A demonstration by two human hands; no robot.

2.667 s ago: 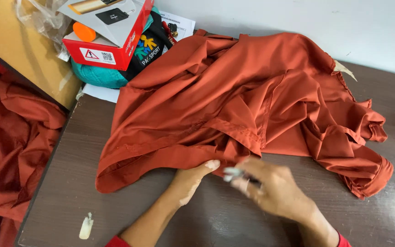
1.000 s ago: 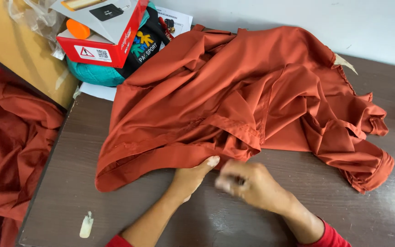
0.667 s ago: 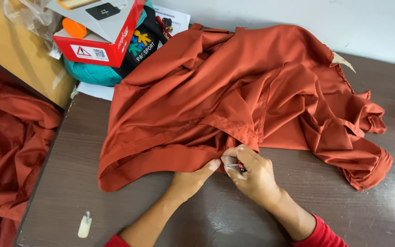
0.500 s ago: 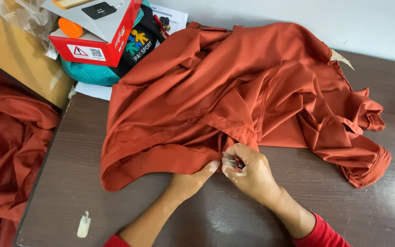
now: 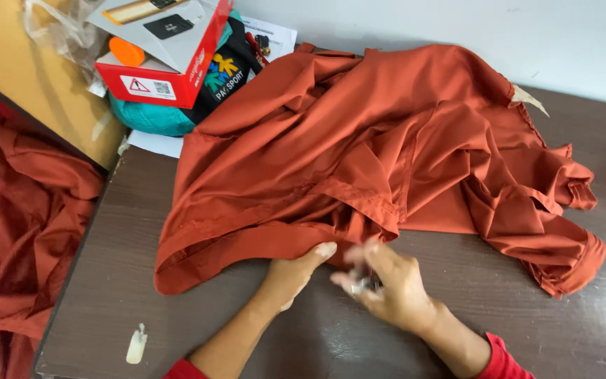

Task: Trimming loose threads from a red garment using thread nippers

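We see a rust-orange garment (image 5: 359, 161) heaped across a dark brown table (image 5: 177, 309), bunched and folded, spanning from near the table's left edge to its right side. A hemmed lower edge runs along the front, nearest us.

Left hand (image 5: 294, 272): lies on the table at the garment's front edge, thumb on top of the hem, other fingers tucked under the cloth. So it is pinching the hem fold, holding it down.

Right hand (image 5: 387, 284): just right of the left hand, just in front of the garment's edge, above the table. Motion-blurred. Fingers drawn together around a small pale/metallic item (image 5: 360, 286); too blurred to tell what kind. We cannot tell if the fingertips touch the cloth.

Both forearms come in from the bottom edge, red sleeve cuffs (image 5: 503, 358) showing.

Around it:
- Small whitish lump (image 5: 135, 345) on the table near the front-left corner, well apart from the hands.
- More cloth of the same rust colour (image 5: 22, 238) piled off the table's left side, lower down.
- Behind the garment, top left: red-and-white cardboard box (image 5: 166, 52) resting on a teal bundle (image 5: 152, 116) and a dark bag with coloured print (image 5: 236, 70). Orange cap-like object (image 5: 128, 50) beside the box.
- White paper sheets (image 5: 275, 31) behind the bag, another under the teal bundle.
- Yellowish wooden surface (image 5: 29, 91) at far left, crumpled clear plastic (image 5: 57, 28) on it.
- Small pale tag (image 5: 531, 98) sticks out of the garment's upper right edge.
- White wall (image 5: 457, 28) behind the table.
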